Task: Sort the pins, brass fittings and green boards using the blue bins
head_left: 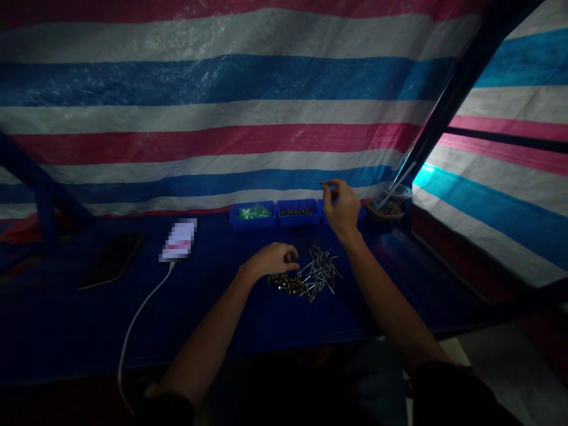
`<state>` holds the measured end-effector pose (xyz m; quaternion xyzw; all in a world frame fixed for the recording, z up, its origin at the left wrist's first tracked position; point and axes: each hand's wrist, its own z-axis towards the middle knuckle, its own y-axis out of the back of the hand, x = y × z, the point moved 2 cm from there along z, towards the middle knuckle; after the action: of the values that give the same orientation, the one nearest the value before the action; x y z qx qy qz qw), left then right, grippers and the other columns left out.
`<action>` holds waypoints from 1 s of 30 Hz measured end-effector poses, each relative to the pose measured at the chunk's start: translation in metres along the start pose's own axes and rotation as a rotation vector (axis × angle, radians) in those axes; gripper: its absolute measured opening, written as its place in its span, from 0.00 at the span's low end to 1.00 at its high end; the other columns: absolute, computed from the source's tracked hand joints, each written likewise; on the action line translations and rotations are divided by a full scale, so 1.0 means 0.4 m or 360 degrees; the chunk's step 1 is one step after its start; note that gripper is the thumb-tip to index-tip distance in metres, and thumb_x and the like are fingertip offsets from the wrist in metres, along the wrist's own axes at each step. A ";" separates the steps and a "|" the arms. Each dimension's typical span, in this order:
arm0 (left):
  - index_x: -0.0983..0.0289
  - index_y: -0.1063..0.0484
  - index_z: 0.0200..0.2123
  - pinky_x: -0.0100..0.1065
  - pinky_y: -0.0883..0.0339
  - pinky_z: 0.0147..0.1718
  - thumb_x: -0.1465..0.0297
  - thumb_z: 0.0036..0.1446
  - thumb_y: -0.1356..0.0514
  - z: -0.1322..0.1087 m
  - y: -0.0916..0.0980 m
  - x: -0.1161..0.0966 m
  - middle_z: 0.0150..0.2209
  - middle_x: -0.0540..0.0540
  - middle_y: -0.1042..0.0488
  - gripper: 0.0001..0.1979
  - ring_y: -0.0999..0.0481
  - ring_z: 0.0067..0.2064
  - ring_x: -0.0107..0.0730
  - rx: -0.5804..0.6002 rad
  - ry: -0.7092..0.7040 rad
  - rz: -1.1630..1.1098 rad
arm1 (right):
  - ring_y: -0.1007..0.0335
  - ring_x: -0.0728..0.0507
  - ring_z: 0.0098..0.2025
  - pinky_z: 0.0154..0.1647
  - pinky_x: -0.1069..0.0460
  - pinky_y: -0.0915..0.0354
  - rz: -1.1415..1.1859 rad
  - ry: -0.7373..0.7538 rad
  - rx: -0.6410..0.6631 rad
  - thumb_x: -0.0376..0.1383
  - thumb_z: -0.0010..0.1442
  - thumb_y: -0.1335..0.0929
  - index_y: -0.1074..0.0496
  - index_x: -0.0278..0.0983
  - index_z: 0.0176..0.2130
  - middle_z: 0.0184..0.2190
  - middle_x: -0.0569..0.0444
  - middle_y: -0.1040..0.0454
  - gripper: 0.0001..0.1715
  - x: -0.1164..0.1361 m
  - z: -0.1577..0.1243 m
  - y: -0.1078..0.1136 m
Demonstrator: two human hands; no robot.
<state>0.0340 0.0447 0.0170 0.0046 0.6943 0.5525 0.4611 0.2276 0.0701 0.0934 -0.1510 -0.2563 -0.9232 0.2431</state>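
Blue cloth [66, 319] is spread as the work surface, and on it a loose heap of silvery pins [320, 273] is seen touching a smaller heap of brass-coloured pieces [286, 286]. The left hand [271, 259] is laid on the brass heap with its fingers curled down; whether anything is pinched under them cannot be told. The right hand [341, 208] is held up above the cloth, and a small thin piece [322, 183] is gripped between thumb and forefinger (too small and dim to name), just in front of the blue trays [298, 213]. The step is judged to be one piece lifted clear while a second is felt for below. A next move would call for both hands to be brought together with the fine pinch not allowed to slip.
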 end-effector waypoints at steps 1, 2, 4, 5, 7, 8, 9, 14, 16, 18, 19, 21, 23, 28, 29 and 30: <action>0.63 0.25 0.37 0.31 0.41 0.27 0.64 0.47 0.35 -0.002 -0.006 0.000 0.28 0.53 0.25 0.13 0.28 0.28 0.32 0.0069 0.0021 0.0051 | 0.30 0.41 0.36 0.41 0.46 0.38 -0.0123 -0.0024 0.0239 0.41 0.62 0.38 0.32 0.34 0.45 0.30 0.48 0.27 0.16 -0.012 -0.002 -0.018; 0.63 0.25 0.36 0.30 0.42 0.26 0.64 0.47 0.35 -0.002 -0.012 0.002 0.28 0.53 0.25 0.13 0.28 0.27 0.32 0.0107 0.0043 0.0080 | 0.30 0.40 0.37 0.41 0.46 0.38 -0.0225 -0.0045 0.0453 0.41 0.61 0.37 0.32 0.33 0.47 0.31 0.47 0.26 0.18 -0.024 -0.013 -0.035; 0.63 0.25 0.36 0.30 0.42 0.26 0.67 0.47 0.36 0.001 -0.020 0.008 0.26 0.52 0.25 0.12 0.28 0.26 0.31 0.0110 0.0062 0.0092 | 0.29 0.39 0.38 0.40 0.47 0.39 -0.0318 -0.0082 0.0727 0.42 0.61 0.36 0.33 0.34 0.48 0.32 0.46 0.25 0.19 -0.042 -0.055 -0.058; 0.63 0.25 0.37 0.30 0.42 0.26 0.69 0.48 0.37 0.003 -0.022 0.013 0.26 0.51 0.25 0.11 0.28 0.26 0.31 0.0093 0.0060 0.0082 | 0.29 0.40 0.37 0.39 0.48 0.39 -0.0301 -0.0087 0.0811 0.42 0.61 0.37 0.33 0.34 0.49 0.32 0.46 0.24 0.19 -0.046 -0.082 -0.066; 0.64 0.27 0.38 0.30 0.42 0.26 0.73 0.49 0.39 0.008 -0.025 0.022 0.25 0.51 0.25 0.11 0.28 0.26 0.31 0.0052 0.0035 0.0056 | 0.29 0.42 0.35 0.37 0.50 0.39 -0.0175 -0.0058 0.0962 0.41 0.62 0.37 0.33 0.34 0.49 0.31 0.48 0.25 0.18 -0.041 -0.137 -0.074; 0.64 0.27 0.39 0.30 0.42 0.26 0.74 0.49 0.39 0.011 -0.025 0.027 0.25 0.51 0.25 0.11 0.28 0.27 0.31 0.0023 0.0019 0.0047 | 0.29 0.43 0.34 0.36 0.50 0.40 -0.0087 -0.0023 0.1045 0.41 0.61 0.37 0.32 0.35 0.48 0.31 0.49 0.25 0.18 -0.033 -0.162 -0.077; 0.64 0.28 0.39 0.31 0.41 0.27 0.74 0.50 0.40 0.013 -0.024 0.031 0.26 0.51 0.25 0.11 0.27 0.27 0.32 -0.0016 0.0007 0.0037 | 0.29 0.44 0.34 0.36 0.51 0.40 0.0004 0.0023 0.1126 0.40 0.61 0.37 0.32 0.35 0.48 0.32 0.50 0.25 0.17 -0.021 -0.183 -0.080; 0.65 0.34 0.42 0.33 0.38 0.32 0.75 0.53 0.42 0.020 -0.008 0.042 0.31 0.53 0.26 0.11 0.26 0.33 0.33 -0.0313 0.0047 -0.0317 | 0.30 0.45 0.38 0.39 0.51 0.39 0.0332 0.0143 0.1219 0.36 0.61 0.37 0.33 0.36 0.50 0.36 0.50 0.25 0.17 0.032 -0.226 -0.097; 0.64 0.36 0.43 0.32 0.37 0.33 0.75 0.54 0.43 0.022 -0.003 0.045 0.31 0.52 0.27 0.12 0.26 0.34 0.32 -0.0379 0.0101 -0.0622 | 0.30 0.45 0.37 0.39 0.51 0.39 0.0456 0.0074 0.1154 0.36 0.61 0.37 0.34 0.35 0.52 0.35 0.51 0.25 0.20 0.035 -0.224 -0.100; 0.64 0.38 0.43 0.31 0.37 0.33 0.75 0.54 0.42 0.024 0.000 0.048 0.29 0.49 0.28 0.13 0.27 0.32 0.29 -0.0406 0.0150 -0.0902 | 0.31 0.47 0.32 0.36 0.52 0.39 0.0594 -0.0029 0.1125 0.37 0.61 0.37 0.33 0.35 0.51 0.32 0.53 0.25 0.19 0.028 -0.220 -0.099; 0.64 0.39 0.44 0.31 0.38 0.33 0.74 0.54 0.41 0.024 0.001 0.049 0.28 0.48 0.29 0.14 0.28 0.31 0.28 -0.0417 0.0170 -0.1022 | 0.31 0.48 0.30 0.34 0.52 0.39 0.0661 -0.0074 0.1135 0.37 0.61 0.37 0.32 0.35 0.50 0.30 0.54 0.25 0.18 0.023 -0.218 -0.098; 0.64 0.40 0.45 0.30 0.38 0.33 0.74 0.54 0.40 0.022 0.005 0.050 0.28 0.47 0.29 0.16 0.29 0.30 0.26 -0.0433 0.0193 -0.1220 | 0.33 0.50 0.27 0.30 0.54 0.40 0.0792 -0.0130 0.1183 0.37 0.60 0.36 0.29 0.36 0.45 0.28 0.55 0.26 0.14 0.015 -0.217 -0.096; 0.64 0.41 0.47 0.30 0.38 0.34 0.73 0.53 0.39 0.018 0.009 0.048 0.28 0.47 0.29 0.19 0.29 0.30 0.24 -0.0407 0.0185 -0.1362 | 0.33 0.50 0.28 0.30 0.54 0.40 0.0913 -0.0161 0.1215 0.36 0.59 0.36 0.28 0.36 0.41 0.29 0.56 0.26 0.11 0.012 -0.219 -0.095; 0.64 0.40 0.49 0.30 0.38 0.34 0.69 0.52 0.38 0.014 0.018 0.041 0.28 0.49 0.28 0.22 0.29 0.30 0.26 -0.0358 0.0183 -0.1401 | 0.34 0.50 0.28 0.29 0.55 0.40 0.1035 -0.0181 0.1169 0.36 0.57 0.35 0.31 0.36 0.34 0.28 0.57 0.28 0.06 0.018 -0.216 -0.092; 0.64 0.39 0.48 0.31 0.38 0.34 0.68 0.53 0.39 0.014 0.020 0.042 0.29 0.50 0.27 0.20 0.29 0.30 0.26 -0.0382 0.0193 -0.1341 | 0.34 0.50 0.28 0.29 0.55 0.40 0.1012 -0.0142 0.1118 0.36 0.57 0.35 0.31 0.36 0.33 0.27 0.57 0.28 0.05 0.022 -0.210 -0.086; 0.64 0.38 0.48 0.31 0.37 0.34 0.68 0.54 0.40 0.014 0.023 0.043 0.29 0.51 0.27 0.18 0.28 0.30 0.27 -0.0410 0.0194 -0.1236 | 0.34 0.50 0.28 0.29 0.54 0.40 0.0976 -0.0086 0.1028 0.36 0.58 0.36 0.32 0.36 0.33 0.27 0.57 0.28 0.05 0.027 -0.200 -0.077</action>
<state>0.0233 0.0614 0.0133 -0.3482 0.5957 0.4192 0.5901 0.1901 0.0454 0.0196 -0.1605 -0.4811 -0.6768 0.5335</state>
